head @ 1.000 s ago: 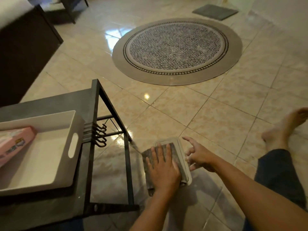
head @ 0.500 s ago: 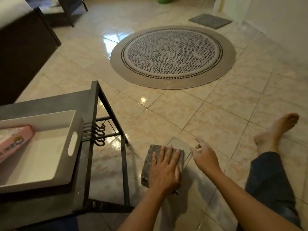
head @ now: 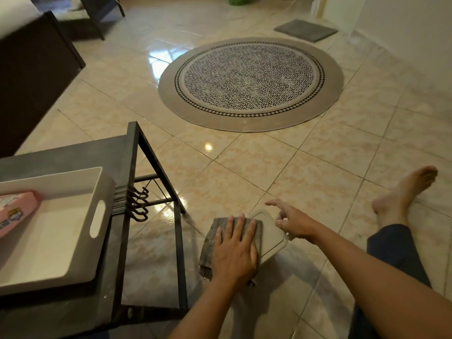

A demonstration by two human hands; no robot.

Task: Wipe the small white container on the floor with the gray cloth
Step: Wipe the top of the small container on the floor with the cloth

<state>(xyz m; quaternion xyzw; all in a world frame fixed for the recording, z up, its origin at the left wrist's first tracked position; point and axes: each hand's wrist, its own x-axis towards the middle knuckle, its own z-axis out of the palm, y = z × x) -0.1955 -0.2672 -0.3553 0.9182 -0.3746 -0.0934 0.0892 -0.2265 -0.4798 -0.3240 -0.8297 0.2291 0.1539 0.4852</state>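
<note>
Container (head: 270, 234): small, white, flat and lidded, lying on the tiled floor (head: 305, 167) near the person, just right of the dark table (head: 73, 152); its left part is hidden under the cloth.
Cloth (head: 220, 231): gray, folded, draped over the container's left side and spilling onto the floor.
Left hand (head: 234, 250): pressed flat on the cloth, fingers extended and slightly apart, gripping nothing.
Right hand (head: 293, 222): at the container's right edge; fingers loosely spread, thumb side touching the rim, apparently steadying it rather than clasping it.
Handling, judged: looks like light, stiff plastic, likely to skate on the glossy tile under a sideways stroke.
Hold point, judged: right rim, opposite the cloth, pressed down.
Risk, judged: the container sliding out from under the cloth.
Bystanders: white tray (head: 61, 241) on the table; round rug (head: 249, 81) far off.
</note>
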